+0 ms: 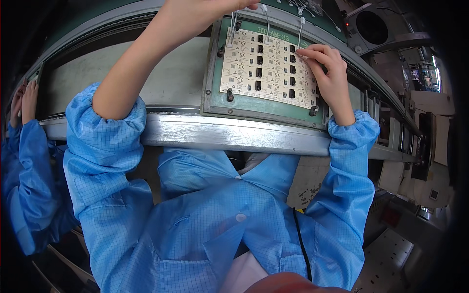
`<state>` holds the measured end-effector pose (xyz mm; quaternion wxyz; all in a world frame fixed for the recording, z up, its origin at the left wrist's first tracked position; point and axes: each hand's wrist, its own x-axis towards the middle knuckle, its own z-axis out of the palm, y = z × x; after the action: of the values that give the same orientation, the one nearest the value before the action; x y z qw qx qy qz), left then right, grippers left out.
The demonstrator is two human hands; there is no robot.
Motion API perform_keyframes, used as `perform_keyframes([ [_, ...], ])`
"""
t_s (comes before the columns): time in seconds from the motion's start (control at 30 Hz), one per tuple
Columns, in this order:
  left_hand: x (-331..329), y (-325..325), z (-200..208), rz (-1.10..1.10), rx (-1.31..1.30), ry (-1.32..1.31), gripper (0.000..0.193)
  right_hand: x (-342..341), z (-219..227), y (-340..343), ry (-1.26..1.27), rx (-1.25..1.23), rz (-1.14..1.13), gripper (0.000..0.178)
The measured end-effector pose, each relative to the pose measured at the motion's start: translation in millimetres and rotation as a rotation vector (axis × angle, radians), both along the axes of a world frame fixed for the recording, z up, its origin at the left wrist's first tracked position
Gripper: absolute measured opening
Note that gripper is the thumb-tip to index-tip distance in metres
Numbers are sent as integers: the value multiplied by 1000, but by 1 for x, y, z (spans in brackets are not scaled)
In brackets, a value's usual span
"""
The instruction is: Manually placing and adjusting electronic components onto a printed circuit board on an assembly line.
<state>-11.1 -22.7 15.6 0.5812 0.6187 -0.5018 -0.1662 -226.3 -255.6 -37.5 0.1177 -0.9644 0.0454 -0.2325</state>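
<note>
A cream panel of small circuit boards (268, 68) with rows of black parts lies in a green carrier frame (215, 97) on a conveyor. My right hand (330, 78) rests on the panel's right edge, its fingertips pressing a black part near the top right. My left hand (195, 14) reaches past the frame's top left corner toward thin white wires (266, 19) with small white plugs; its fingers are partly cut off by the picture's upper edge, so I cannot see what they hold. Both forearms come out of blue checked sleeves.
A metal rail (234, 134) runs along the conveyor's near side. Left of the frame lies the grey conveyor bed (171, 78). A co-worker's hands in blue sleeves (24, 102) are at the far left. A fan housing (371, 27) and machine parts stand at the right.
</note>
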Motion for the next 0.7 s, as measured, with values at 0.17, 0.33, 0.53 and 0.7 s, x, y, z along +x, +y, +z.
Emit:
perform_keyframes([
  [0.17, 1, -2, -3, 16, 48, -28, 23, 6, 3, -8, 80, 70, -20, 18],
  [0.33, 1, -1, -3, -34, 2, -49, 24, 15, -1, -16, 87, 122, -12, 15],
  [0.53, 8, -3, -6, -1, -4, -118, 24, 14, -1, -12, 55, -1, -16, 13],
  [0.7, 6, -2, -6, 8, -24, 64, 26, 9, 3, 6, 53, -179, -91, 13],
])
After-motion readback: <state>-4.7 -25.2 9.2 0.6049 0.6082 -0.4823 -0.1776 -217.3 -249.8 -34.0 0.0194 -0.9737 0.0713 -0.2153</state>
